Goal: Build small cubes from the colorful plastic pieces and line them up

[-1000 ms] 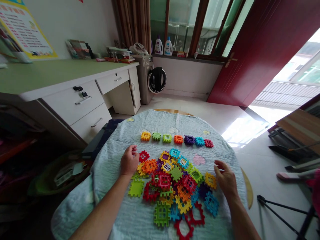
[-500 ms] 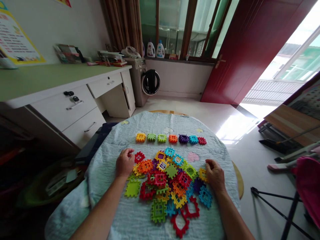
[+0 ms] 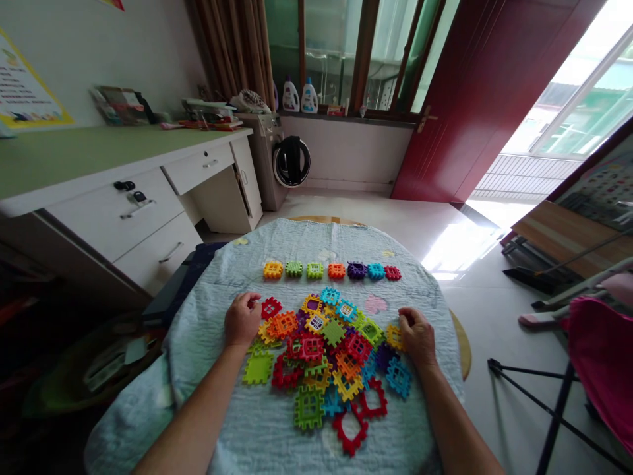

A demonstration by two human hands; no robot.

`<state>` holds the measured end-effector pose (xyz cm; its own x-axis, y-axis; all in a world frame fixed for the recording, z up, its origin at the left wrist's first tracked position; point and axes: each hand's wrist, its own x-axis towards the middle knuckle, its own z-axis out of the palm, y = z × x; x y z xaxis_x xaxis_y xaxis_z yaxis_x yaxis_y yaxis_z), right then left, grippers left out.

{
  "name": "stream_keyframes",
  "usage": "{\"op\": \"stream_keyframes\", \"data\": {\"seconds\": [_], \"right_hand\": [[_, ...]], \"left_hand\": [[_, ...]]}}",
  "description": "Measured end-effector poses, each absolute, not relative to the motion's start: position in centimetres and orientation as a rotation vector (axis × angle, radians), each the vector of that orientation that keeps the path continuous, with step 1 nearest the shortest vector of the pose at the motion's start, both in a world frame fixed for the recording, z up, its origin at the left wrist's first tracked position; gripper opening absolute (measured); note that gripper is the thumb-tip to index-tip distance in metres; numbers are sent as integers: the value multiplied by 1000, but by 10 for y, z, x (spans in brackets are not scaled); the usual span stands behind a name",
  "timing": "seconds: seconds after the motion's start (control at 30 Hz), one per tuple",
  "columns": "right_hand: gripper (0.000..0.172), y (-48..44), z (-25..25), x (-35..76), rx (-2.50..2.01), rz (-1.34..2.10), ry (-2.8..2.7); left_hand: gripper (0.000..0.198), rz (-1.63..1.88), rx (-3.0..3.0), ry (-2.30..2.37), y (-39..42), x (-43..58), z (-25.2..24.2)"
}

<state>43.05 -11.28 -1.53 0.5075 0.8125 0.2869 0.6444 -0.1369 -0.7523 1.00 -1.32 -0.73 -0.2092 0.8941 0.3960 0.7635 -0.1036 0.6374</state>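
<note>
A heap of colourful plastic interlocking tiles (image 3: 333, 334) lies on the cloth between my hands. My left hand (image 3: 242, 319) rests on the heap's left side, its fingers curled in, close to a red tile (image 3: 271, 308). I see nothing held in it. On the opposite side, my right hand (image 3: 417, 333) is also curled, with a yellow tile (image 3: 394, 337) right beside its fingers; whether they touch is unclear. It shows no tile in its grasp. Beyond the heap, several small assembled blocks stand in a row, from a yellow block (image 3: 273, 270) to a red block (image 3: 393, 272).
A pale blue cloth (image 3: 237, 429) covers the round table. At the left stands a white desk (image 3: 119, 218), with a washing machine (image 3: 271, 158) behind it. A red door (image 3: 459, 99) is at the back right. A black-legged pink chair (image 3: 601, 363) sits to the right.
The whole view has shifted slightly, so things sit a little further left and higher. Both hands keep their places beside the heap, and the tiles and blocks look unchanged.
</note>
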Motion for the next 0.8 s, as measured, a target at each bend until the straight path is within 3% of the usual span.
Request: {"op": "stream_keyframes", "data": {"seconds": [0.57,0.8], "right_hand": [[26,-119,-6,426,-1863,329,-1114],[33,-132,2,438,-1769,751,-1233]], "left_hand": [[16,1148,1931,2002,-9,10,-13],[13,1146,1968,2001,-10,12,-11]]}}
